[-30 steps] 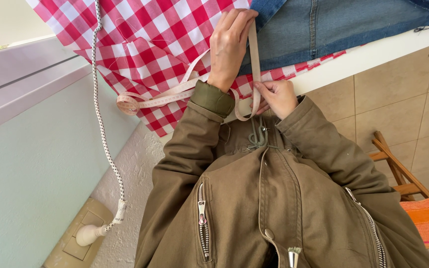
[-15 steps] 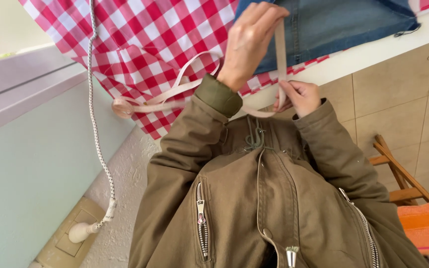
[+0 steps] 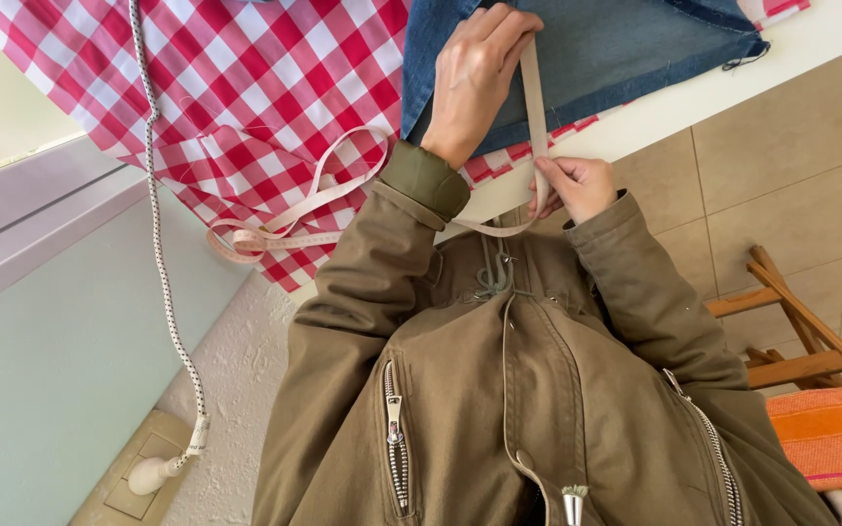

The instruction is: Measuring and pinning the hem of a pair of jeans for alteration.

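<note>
Both hands are sitting higher and further right than a second ago: the left hand (image 3: 479,83) is now stretching out over the denim (image 3: 616,54), drawing the tape (image 3: 535,97) taut, while the right hand (image 3: 572,185) is staying low by the surface (image 3: 733,102) edge.

Starting at the left, a speckled cord (image 3: 160,253) is hanging down over the red-and-white checked cloth (image 3: 246,88) and ending in a white plug (image 3: 153,474) near a wall socket (image 3: 143,487). Just right of the cord, the loose end of the tape is lying in loops on the checked cloth, its slack trailing back toward the left sleeve (image 3: 382,253).

Next, the left hand is reaching up, fingers curled closed with the tape pinched between thumb and fingertips at its upper end, resting on the denim. The tape is running straight down from that grip across the denim and the edge of the white surface.

Below it, the right hand is closed as well, pinching the lower part of the tape between thumb and forefinger just at the surface edge, near the jacket (image 3: 518,409) collar. The two hands are holding the stretch of tape tight between them.

Further right, tan floor tiles (image 3: 791,195) are showing, with a wooden frame (image 3: 791,331) and an orange fabric (image 3: 830,433) at the lower right corner.
</note>
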